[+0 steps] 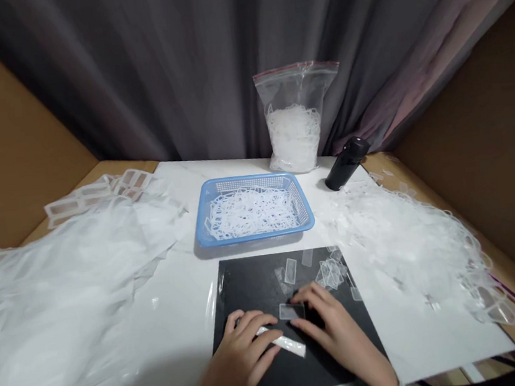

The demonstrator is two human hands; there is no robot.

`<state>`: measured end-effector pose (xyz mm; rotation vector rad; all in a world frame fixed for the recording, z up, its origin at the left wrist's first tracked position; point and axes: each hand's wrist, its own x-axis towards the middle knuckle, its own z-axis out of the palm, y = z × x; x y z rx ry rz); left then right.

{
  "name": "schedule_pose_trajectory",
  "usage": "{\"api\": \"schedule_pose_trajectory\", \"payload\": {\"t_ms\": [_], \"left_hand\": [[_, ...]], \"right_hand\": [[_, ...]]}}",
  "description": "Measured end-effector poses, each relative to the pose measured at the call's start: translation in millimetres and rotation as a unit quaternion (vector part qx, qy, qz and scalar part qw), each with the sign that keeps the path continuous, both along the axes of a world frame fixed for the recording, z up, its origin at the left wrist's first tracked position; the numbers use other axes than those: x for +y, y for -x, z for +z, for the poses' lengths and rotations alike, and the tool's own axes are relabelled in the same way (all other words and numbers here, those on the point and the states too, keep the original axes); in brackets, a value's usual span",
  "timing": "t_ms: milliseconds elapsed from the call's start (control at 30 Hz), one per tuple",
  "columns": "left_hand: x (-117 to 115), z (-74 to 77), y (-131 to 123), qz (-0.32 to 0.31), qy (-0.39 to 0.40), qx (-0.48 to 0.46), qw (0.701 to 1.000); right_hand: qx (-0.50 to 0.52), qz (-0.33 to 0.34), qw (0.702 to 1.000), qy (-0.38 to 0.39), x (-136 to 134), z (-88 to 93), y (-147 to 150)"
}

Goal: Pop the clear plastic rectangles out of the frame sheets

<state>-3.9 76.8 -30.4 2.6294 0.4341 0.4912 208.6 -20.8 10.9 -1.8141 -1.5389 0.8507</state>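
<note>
Makeshift piecework bench: cardboard walls (1,137), dark curtain (185,64), heaped plastic offcuts (412,230).

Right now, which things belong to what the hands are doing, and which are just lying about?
In hand: left hand holding a white strip; right hand, fingers on a clear rectangular piece; black mat; loose clear pieces beside them.
Lying about: blue basket of trimmings; zip bag; black cylinder; white sheets at left; tangled heap at right.

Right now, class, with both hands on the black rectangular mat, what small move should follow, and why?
Probably the right hand slides the small clear rectangular piece aside toward the loose clear pieces: its fingertips rest on it, while the left hand holds a white plastic strip against the black mat.
</note>
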Motion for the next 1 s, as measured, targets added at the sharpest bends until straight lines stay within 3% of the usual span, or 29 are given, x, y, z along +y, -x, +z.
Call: {"api": "schedule_pose_trajectory", "payload": {"t_ms": [133, 267, 567, 667, 733, 800, 933, 1000], "left_hand": [[2, 14.5, -5, -0.017, 0.045, -0.001, 0.999], [6, 23.8, -8, -0.035, 0.059, 0.013, 0.998], [7, 19.5, -6, -0.037, 0.045, 0.018, 0.998], [6, 17.8, -4, -0.041, 0.045, 0.030, 0.998], [6, 16.4, -3, -0.044, 0.048, 0.032, 0.997], [6, 15.1, -2, -0.043, 0.047, 0.024, 0.998], [6, 13.6, -2, -0.044, 0.043, 0.005, 0.998], [7, 13.2, -2, -0.046, 0.043, 0.006, 0.998]], "right_hand": [[-0.079, 0.052, 0.995, -0.017, 26, -1.3, -21], [-0.027, 0.100, 0.995, 0.001, 45, -4.3, -33], [-0.051, 0.098, 0.994, -0.026, 47, -1.3, -16], [-0.077, 0.085, 0.992, -0.053, 47, 2.9, -25], [-0.099, 0.036, 0.991, -0.083, 43, 9.9, -49], [-0.136, -0.073, 0.980, -0.125, 33, 19.1, -82], [-0.228, -0.289, 0.912, -0.182, 0, 31.4, -135], [-0.244, -0.299, 0.909, -0.157, -13, 28.4, -139]]}}
